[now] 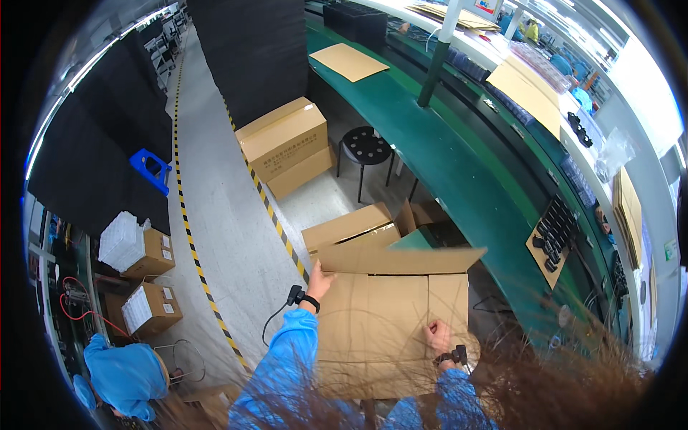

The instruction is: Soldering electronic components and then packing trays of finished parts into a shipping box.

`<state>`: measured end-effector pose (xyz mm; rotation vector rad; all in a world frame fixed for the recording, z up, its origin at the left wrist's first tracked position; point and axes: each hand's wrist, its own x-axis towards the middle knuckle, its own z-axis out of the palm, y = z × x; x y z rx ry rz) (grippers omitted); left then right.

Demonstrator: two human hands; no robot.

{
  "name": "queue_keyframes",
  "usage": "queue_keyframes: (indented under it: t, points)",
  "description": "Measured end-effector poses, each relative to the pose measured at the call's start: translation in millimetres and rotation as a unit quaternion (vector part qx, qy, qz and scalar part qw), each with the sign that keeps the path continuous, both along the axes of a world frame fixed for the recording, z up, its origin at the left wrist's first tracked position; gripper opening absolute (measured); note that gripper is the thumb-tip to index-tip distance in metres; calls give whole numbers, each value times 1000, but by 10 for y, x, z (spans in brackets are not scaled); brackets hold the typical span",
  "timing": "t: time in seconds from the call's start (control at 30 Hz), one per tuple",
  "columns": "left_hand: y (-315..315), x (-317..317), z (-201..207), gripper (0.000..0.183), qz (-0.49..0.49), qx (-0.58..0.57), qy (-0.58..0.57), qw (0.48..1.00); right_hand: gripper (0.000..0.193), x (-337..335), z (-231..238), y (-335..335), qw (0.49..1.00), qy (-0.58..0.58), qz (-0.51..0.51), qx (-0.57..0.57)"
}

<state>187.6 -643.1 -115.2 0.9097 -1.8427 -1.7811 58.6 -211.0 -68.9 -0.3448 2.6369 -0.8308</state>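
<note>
A large flat brown cardboard carton (pixel 394 315) lies in front of me, its far flap (pixel 401 260) raised along a fold. My left hand (pixel 320 281) grips the carton's left edge where the flap begins, thumb up along the edge; its other fingers are partly hidden. Over the right part of the cardboard, my right hand (pixel 438 335) is closed with curled fingers. Whatever it may hold is hidden. Both wrists wear dark bands with small black devices, and both sleeves are blue. Strands of hair cover the carton's near side.
Beyond the carton stand an opened box (pixel 351 228), a closed carton (pixel 287 140) and a black stool (pixel 367 147). A green workbench (pixel 459 165) curves along the right, with a tray of black parts (pixel 552 240). At lower left, a person in blue (pixel 129 376) is near boxes (pixel 152 308).
</note>
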Motion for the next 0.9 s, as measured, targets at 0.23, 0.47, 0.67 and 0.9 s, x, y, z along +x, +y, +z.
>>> queue_keyframes:
  t: [0.23,0.47,0.67,0.9]
  points:
    - [231,617,-88,30,-6,259,166,952,14,114,-214,439,975,-99,-50,-194]
    - [815,811,-89,66,18,-160,-49,986,38,885,-590,1843,975,-1,-154,-160]
    - [746,839,-54,96,23,-45,-16,999,46,1194,-294,2636,922,-224,-275,-159]
    - [595,1054,-276,99,-114,77,-44,989,87,187,1303,1846,782,-337,-266,-452]
